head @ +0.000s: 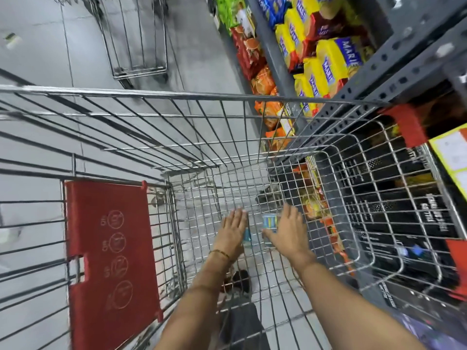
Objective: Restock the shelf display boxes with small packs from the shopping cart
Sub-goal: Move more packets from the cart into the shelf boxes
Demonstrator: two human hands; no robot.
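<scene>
Both hands reached deep into the shopping cart [227, 97]: the left hand [233, 229] spread flat with fingers straight, its grip wide over a blue pack [247, 234] at its 3 o'clock side; the right hand [288, 231] cupped a second small pack [269, 221] at its 9 o'clock, though whether it had closed on it I could not tell. Two packs showed on the cart's wire floor. They looked light and thin-skinned, probably crushable, best pinched across the short sides. Farther off, at 1 o'clock, shelves [374, 79] carried yellow biscuit packets [328, 61].
</scene>
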